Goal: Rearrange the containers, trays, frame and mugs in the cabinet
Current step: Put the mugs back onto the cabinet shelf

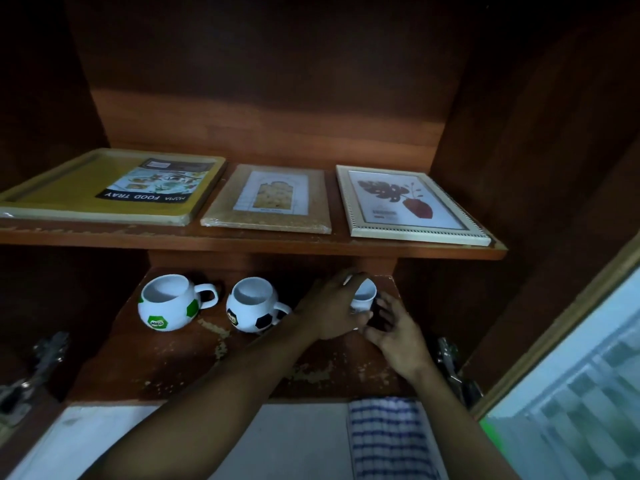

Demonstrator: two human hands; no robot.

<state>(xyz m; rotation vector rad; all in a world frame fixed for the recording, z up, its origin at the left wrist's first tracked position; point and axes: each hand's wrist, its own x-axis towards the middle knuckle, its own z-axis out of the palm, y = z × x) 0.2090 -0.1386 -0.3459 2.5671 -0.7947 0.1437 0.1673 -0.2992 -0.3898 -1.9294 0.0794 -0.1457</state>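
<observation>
Head view: a yellow tray [62, 188], cork tray [221, 207] and frame [350, 206] lie on the upper shelf [242, 240]. Below, beside a green-patched mug [166, 306] and a black-patched mug [251, 308], our left hand [330, 306] and right hand [398, 329] curl round a third mug [363, 296].

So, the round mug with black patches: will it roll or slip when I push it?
It stands upright on the lower shelf, so the black-patched mug probably slides rather than rolls. Its glossy surface looks like ceramic: likely rigid, heavy, slippery, and breakable against the green-patched mug beside it. The side handle should give a safer hold.
</observation>
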